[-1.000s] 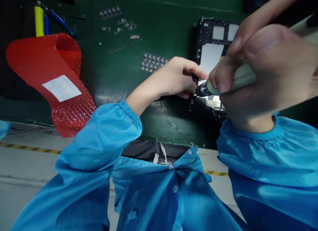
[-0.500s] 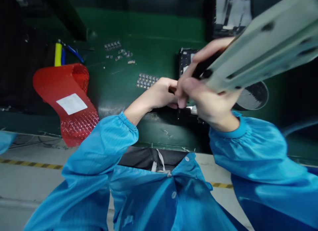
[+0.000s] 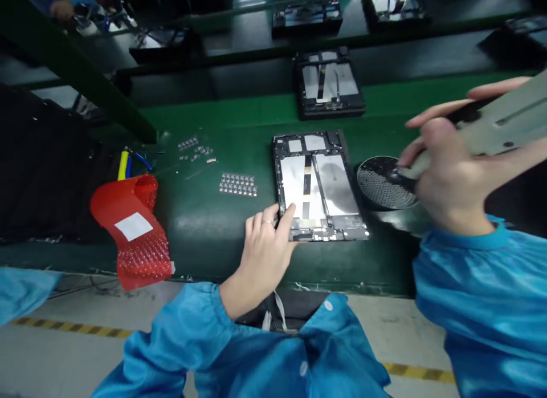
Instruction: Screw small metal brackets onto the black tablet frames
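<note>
An opened tablet [image 3: 290, 181] lies on the green bench, its silver batteries and black ribbon cables showing. My left hand [image 3: 267, 235] grips its lower left corner, thumb on top and the other fingers along the side edge. My right hand [image 3: 453, 164] is wrapped round a long grey-white electric screwdriver [image 3: 508, 121], which runs out of view at the upper right. The tool's working end is over a round dish [image 3: 371, 187] with a perforated-looking surface; whether it touches anything there I cannot tell.
Small circuit boards [image 3: 238, 185] lie left of the tablet, with loose pieces [image 3: 188, 143] beyond. A red bubble-wrap pouch [image 3: 128, 232] and blue-and-yellow-handled pliers [image 3: 123, 163] are further left. Behind sits a stack of opened tablets [image 3: 329, 81]. Another person's hand [image 3: 62, 10] shows at the upper left.
My right hand has carried the screwdriver from over the tablet rightward to the round dish. My left hand has left the screwdriver tip and now grips the tablet's corner. The camera view has shifted.
</note>
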{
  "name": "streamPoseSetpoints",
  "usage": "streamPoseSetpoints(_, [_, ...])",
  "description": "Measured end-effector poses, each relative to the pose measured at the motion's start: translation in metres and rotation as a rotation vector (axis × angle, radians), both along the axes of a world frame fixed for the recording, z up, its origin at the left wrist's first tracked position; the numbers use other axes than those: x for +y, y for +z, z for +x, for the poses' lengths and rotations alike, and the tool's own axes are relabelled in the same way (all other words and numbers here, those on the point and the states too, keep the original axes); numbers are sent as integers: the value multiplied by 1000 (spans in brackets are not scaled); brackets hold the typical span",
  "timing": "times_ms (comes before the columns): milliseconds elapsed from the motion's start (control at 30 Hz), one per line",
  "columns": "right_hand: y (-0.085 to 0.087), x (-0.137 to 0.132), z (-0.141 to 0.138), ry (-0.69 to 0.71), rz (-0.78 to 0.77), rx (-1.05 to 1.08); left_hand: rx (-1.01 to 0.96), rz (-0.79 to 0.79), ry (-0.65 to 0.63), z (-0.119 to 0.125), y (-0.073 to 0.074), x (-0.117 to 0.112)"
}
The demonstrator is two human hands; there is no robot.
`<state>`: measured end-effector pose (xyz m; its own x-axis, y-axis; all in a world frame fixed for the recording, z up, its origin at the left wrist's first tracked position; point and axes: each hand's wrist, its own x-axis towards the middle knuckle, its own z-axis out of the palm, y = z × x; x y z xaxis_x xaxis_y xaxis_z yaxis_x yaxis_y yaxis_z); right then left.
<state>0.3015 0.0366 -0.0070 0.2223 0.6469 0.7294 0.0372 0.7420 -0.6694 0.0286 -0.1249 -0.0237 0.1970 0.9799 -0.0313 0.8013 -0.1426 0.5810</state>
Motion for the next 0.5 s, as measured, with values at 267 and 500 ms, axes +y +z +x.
streamPoseSetpoints(267, [-19, 0, 43, -140, 159, -84, -1238, -323, 447, -12, 39, 39])
streamPoseSetpoints(500, [-5, -13, 35, -214, 37, -21, -1175, 177, 649, -50, 52, 166])
